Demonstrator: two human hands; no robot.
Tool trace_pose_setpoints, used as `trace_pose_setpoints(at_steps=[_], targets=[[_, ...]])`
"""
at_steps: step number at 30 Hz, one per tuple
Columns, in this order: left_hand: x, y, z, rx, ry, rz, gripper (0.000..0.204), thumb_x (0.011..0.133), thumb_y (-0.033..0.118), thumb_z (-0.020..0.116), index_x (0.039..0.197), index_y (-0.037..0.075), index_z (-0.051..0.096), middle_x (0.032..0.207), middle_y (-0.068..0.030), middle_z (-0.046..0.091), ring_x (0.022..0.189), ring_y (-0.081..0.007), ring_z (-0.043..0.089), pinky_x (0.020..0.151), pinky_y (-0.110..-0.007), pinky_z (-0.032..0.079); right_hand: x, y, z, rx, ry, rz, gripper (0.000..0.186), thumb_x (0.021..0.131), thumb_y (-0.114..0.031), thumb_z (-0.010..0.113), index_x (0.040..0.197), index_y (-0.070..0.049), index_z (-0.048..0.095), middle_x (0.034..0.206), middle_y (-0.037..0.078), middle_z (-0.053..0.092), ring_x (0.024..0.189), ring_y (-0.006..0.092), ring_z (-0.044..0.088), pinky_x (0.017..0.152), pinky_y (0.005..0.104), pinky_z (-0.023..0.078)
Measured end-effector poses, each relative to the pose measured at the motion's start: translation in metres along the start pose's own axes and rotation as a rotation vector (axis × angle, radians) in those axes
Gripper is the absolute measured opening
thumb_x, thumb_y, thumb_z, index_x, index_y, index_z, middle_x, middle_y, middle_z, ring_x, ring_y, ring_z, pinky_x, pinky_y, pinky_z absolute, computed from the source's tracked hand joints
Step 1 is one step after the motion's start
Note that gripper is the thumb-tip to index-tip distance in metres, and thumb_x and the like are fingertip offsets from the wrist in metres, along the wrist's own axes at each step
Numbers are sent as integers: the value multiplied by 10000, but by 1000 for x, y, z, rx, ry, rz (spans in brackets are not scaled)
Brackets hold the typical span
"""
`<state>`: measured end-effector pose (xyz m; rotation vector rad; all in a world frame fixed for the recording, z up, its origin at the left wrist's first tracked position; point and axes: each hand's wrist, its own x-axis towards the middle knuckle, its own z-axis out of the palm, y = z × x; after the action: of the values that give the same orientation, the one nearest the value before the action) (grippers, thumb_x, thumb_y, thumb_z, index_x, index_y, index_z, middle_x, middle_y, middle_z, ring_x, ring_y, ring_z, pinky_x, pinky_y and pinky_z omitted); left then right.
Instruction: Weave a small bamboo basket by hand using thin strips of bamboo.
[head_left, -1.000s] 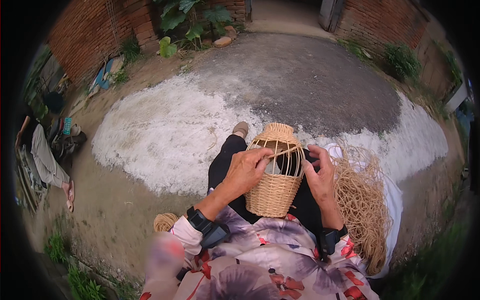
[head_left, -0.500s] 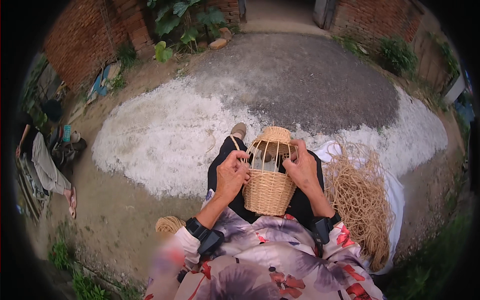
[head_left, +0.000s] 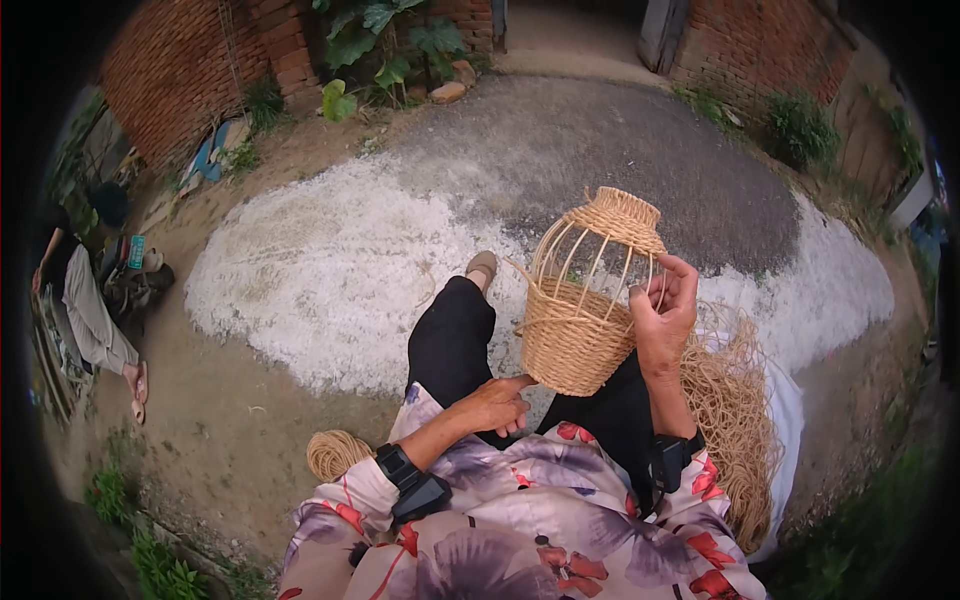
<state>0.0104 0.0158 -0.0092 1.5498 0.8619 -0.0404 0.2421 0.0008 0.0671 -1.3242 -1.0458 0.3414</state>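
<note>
A tan woven basket (head_left: 575,345) is tilted above my lap, its lower wall closely woven, with bare upright ribs (head_left: 590,262) between that wall and a narrow woven neck (head_left: 622,213). My right hand (head_left: 665,325) grips it by the ribs on its right side, just under the woven shoulder. Low at the basket's left, my left hand (head_left: 490,407) lies over my thigh; its index finger points out at the base and the other fingers curl loosely. I see nothing in the left hand; whether its fingertip touches the base I cannot tell. A loose strand end sticks out at the basket's left.
A big tangle of tan cord (head_left: 735,400) lies on a white cloth (head_left: 785,400) to my right. A coil of cord (head_left: 335,455) sits by my left elbow. Another person's leg (head_left: 100,320) shows at far left. White powdery ground (head_left: 300,270) and a dark patch (head_left: 620,140) stretch ahead.
The basket has risen and moved right, tilting, held in my right hand. My left hand has let go of the ribs and dropped to beside the base.
</note>
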Motion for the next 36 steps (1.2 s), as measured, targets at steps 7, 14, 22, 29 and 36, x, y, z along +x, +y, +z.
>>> trace_pose_setpoints(at_steps=[7, 14, 22, 29, 36], targets=[[5, 0, -21, -575, 429, 205, 682, 850, 43, 525, 1484, 97, 280, 786, -54, 603, 553, -92, 558, 485, -240, 503, -19, 15, -10, 93, -4, 116, 410, 796, 36, 599, 1181, -19, 470, 777, -14, 510, 640, 31, 462, 584, 184, 384], [-10, 25, 2, -903, 604, 281, 243, 904, 190, 625, 1069, 23, 566, 854, -38, 591, 611, -55, 550, 455, -216, 491, -38, 35, 1, 101, 3, 228, 405, 788, 25, 623, 1169, -14, 489, 771, -17, 518, 638, 30, 467, 588, 186, 397], [-21, 4, 22, -985, 569, -109, 401, 881, 447, 657, 999, 75, 566, 646, 57, 427, 503, -57, 426, 387, -226, 384, -47, 38, 2, 92, -13, 208, 388, 783, 16, 631, 1146, -11, 497, 778, -10, 520, 639, 38, 468, 586, 203, 403], [5, -13, 4, -1109, 410, -229, 321, 877, 424, 672, 914, 123, 568, 642, 57, 459, 500, -53, 397, 419, -223, 291, -54, 40, -1, 40, -46, 181, 356, 774, 9, 643, 1108, -18, 521, 777, -5, 520, 633, 44, 474, 583, 211, 405], [15, -20, -10, -1120, 340, -68, 149, 906, 241, 654, 872, 106, 602, 705, 41, 562, 561, -46, 489, 493, -218, 410, -53, 42, -1, 41, -19, 187, 311, 775, 4, 646, 1066, -9, 537, 772, -11, 525, 630, 43, 473, 580, 208, 409]])
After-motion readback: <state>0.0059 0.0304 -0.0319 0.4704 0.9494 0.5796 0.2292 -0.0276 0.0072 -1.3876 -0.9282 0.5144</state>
